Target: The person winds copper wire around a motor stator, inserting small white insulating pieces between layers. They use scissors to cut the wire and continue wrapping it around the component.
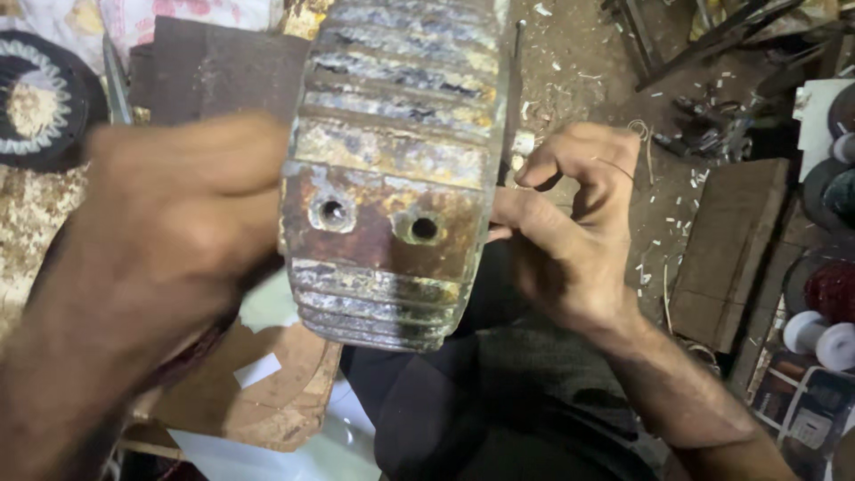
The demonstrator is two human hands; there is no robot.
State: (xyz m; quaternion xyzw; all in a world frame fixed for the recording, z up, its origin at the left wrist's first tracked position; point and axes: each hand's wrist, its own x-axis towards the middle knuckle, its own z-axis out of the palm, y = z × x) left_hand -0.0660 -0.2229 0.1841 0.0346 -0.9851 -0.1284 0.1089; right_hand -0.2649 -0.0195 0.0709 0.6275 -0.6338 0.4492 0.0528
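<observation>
Starting at far left: round black stator (40, 98) with a ring of pale windings, lying at the upper left edge; pale printed sack (134, 22) above it, red marks on white, lettering too blurred to tell; dark flat slab (214, 71) just beside it. Left hand (178, 223) large and blurred in the foreground, fingers curled toward the left flank of the ribbed metal housing (392, 169); grip itself hidden behind the housing edge, so cannot tell how tightly it closes or whether it touches. Housing centre frame, upright, rusted and grey-blue, horizontal fins above and below a flat band with two round holes. Below it, brown cardboard (267, 392) and white paper scraps (258, 370) over the dark lap. Right hand (570, 232) just beside the housing's right edge; thumb and forefinger pinched together on a thin wire (614, 165), other fingers bent loosely. Wooden block (726, 249) further right on the dirt floor (579, 62); white spools (819, 334) and a dark red spool (833, 289) at far right; a printed box (806, 410) in white and dark panels below them.
</observation>
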